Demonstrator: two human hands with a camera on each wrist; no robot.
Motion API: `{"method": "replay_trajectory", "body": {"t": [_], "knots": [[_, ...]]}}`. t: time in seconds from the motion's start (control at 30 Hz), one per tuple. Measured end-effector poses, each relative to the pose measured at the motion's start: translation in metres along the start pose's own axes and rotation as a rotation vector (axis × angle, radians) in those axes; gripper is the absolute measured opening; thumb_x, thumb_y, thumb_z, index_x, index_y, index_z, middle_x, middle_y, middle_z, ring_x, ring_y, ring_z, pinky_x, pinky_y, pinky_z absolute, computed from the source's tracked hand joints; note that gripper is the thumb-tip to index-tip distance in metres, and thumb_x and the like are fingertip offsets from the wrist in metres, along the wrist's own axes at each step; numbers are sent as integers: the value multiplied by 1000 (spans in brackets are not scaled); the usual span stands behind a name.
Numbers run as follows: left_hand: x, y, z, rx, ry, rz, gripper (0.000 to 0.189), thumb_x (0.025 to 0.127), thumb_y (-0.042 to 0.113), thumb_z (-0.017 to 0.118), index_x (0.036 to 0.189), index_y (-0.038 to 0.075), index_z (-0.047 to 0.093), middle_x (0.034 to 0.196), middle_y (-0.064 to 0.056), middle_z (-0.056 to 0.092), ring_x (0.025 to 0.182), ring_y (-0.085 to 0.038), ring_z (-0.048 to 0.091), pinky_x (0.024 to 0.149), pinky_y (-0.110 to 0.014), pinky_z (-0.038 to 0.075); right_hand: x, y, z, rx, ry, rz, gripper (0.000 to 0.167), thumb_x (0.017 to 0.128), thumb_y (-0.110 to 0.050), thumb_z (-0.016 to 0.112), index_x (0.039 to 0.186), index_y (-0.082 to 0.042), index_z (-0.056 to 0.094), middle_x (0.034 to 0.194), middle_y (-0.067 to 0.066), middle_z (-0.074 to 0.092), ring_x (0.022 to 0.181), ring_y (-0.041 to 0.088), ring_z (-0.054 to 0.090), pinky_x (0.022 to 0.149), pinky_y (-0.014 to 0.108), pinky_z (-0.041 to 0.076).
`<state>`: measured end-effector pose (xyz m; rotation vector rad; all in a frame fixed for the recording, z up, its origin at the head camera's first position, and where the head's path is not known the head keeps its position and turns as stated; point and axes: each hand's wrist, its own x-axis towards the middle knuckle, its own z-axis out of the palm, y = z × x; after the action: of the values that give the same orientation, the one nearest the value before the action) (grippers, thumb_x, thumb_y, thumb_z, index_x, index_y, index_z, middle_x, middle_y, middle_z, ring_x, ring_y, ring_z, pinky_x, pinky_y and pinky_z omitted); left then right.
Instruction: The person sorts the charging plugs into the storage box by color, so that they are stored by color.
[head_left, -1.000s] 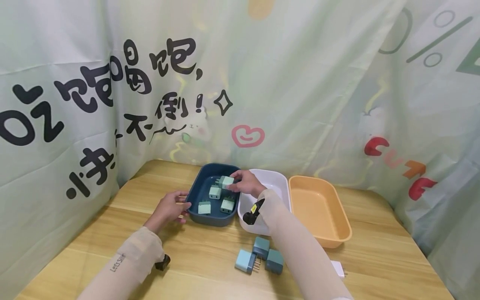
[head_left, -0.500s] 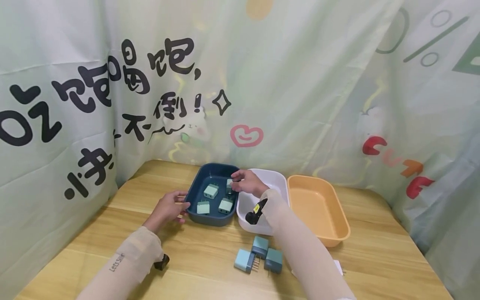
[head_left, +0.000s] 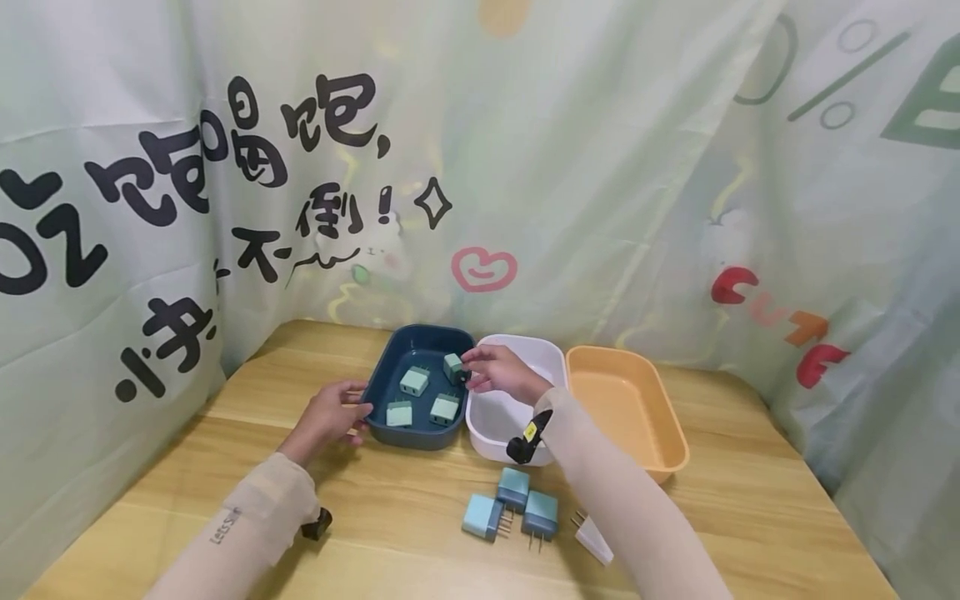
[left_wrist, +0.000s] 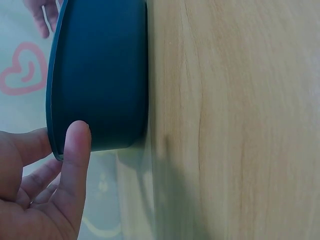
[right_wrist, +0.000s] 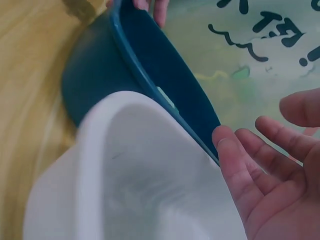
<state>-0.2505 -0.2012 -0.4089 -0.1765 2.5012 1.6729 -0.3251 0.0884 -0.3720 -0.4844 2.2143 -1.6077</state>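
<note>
My left hand (head_left: 327,419) pinches the left rim of the dark blue bin (head_left: 411,437); in the left wrist view its thumb presses the outer wall of the bin. Several pale green charger plugs (head_left: 414,381) lie inside, prongs showing on some. Over the border of the blue bin and the white bin (head_left: 491,450), my right hand (head_left: 508,372) has its fingers loosely extended with nothing between them. One charger plug (head_left: 452,367) with a dark end lies by the bin's right wall, close to the right fingertips. In the right wrist view the fingertips overlap the bin rims.
An orange bin (head_left: 626,408) stands to the right of the white one. On the table in front lie several blue two-tone charger plugs (head_left: 482,516) and a white charger plug (head_left: 595,540), partly beside the right sleeve. A printed curtain (head_left: 570,167) hangs behind the table.
My right hand has let go of a green charger plug inside the blue bin and drawn slightly back to the right. The left hand keeps its place on the rim.
</note>
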Motion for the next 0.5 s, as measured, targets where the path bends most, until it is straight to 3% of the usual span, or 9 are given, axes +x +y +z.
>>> {"method": "replay_trajectory", "body": {"t": [0.17, 0.5], "knots": [[0, -1, 0, -19, 2, -4, 47, 96, 0, 57, 141, 2, 43, 131, -28, 50, 78, -26, 63, 57, -36, 58, -18, 0, -3, 20, -52, -55, 37, 102, -8, 41, 132, 14, 45, 129, 33, 50, 95, 35, 66, 85, 40, 55], [0, 0, 1, -17, -3, -10, 47, 96, 1, 57, 141, 2, 43, 132, -27, 49, 77, -25, 63, 58, -36, 58, -64, 8, -11, -11, -108, -148, 36, 103, -9, 42, 131, 12, 46, 128, 32, 51, 94, 31, 65, 87, 41, 54]]}}
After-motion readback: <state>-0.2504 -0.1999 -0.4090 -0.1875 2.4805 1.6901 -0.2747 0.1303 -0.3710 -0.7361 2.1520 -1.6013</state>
